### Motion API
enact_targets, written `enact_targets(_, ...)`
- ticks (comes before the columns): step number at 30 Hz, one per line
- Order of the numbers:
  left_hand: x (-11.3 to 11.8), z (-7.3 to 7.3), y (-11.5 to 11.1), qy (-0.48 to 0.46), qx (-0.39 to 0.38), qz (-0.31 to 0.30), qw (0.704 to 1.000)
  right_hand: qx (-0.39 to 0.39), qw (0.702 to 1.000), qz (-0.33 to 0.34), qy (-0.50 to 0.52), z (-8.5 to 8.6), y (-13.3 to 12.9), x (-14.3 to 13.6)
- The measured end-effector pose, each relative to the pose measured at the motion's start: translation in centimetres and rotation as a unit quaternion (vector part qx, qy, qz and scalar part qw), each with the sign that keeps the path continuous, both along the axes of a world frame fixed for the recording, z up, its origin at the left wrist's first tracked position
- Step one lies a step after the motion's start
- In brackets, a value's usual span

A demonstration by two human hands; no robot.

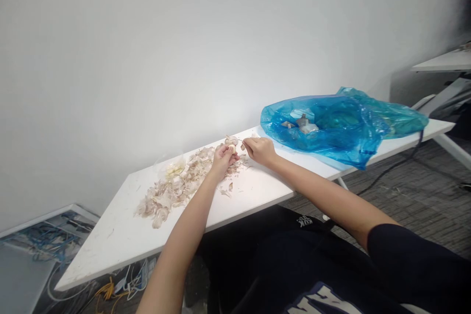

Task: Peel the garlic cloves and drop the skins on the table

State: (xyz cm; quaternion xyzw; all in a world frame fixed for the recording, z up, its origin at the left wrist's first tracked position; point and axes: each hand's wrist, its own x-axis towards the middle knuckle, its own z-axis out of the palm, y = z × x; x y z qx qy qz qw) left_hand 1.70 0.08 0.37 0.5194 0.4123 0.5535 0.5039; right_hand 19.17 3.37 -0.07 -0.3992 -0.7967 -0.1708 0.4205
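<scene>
Closed round a pale garlic clove (232,148), my left hand (222,159) is over the right part of a heap of garlic skins (191,176). Just to its right, my right hand (259,150) is closed in a pinch, with a thin dark object at its fingertips, too small to name, pointing towards the clove. A bit of brownish skin hangs near those fingertips. Left of my left hand, a clear container (174,169) holds pale yellow peeled cloves among the skins.
A blue plastic bag (324,125) with scraps inside lies open on the right of the white table (110,235). A grey wall (165,59) rises behind. Blue cables (51,238) are at lower left. Another table (445,61) stands at far right.
</scene>
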Motion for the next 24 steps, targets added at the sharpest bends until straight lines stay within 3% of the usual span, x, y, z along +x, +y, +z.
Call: enact_targets(24, 0.47, 0.94, -0.77, -0.026, -0.010, -0.002, 1.000, -0.021, 0.999, -0.025, 0.019, 0.05, 0.05, 0.21)
